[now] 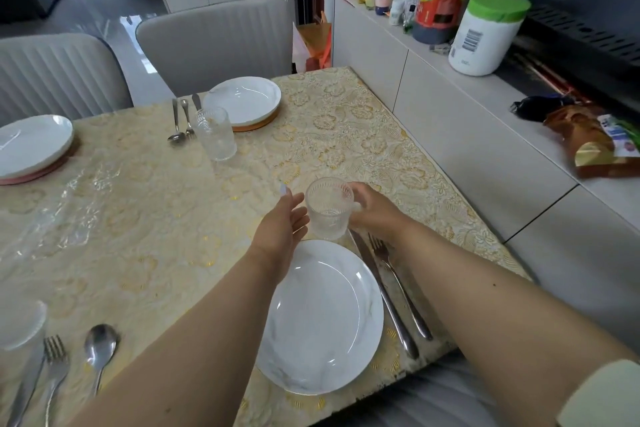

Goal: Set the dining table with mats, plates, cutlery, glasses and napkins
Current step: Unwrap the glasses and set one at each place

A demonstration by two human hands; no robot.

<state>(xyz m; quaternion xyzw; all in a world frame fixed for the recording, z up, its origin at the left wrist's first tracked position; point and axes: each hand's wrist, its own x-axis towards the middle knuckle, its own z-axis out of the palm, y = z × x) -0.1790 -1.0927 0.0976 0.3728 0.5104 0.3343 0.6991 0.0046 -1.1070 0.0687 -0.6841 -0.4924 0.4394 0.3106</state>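
My right hand (372,210) grips a clear ribbed glass (327,210) standing on the table just beyond the near white plate (320,317). My left hand (284,224) is open beside the glass on its left, fingers straight, not clearly touching it. A knife (382,295) and a fork (398,284) lie right of that plate. Across the table a second plate (242,100) sits on an orange mat (258,124) with a glass (215,132) and cutlery (183,121) beside it. A third plate (33,144) rests on a pink mat (41,173) at the left.
At the bottom left lie a spoon (99,352), a fork (55,362) and a blurred glass (20,329). Two grey chairs (214,42) stand beyond the gold floral tablecloth (346,135). A white counter (467,121) with jars and packets runs along the right.
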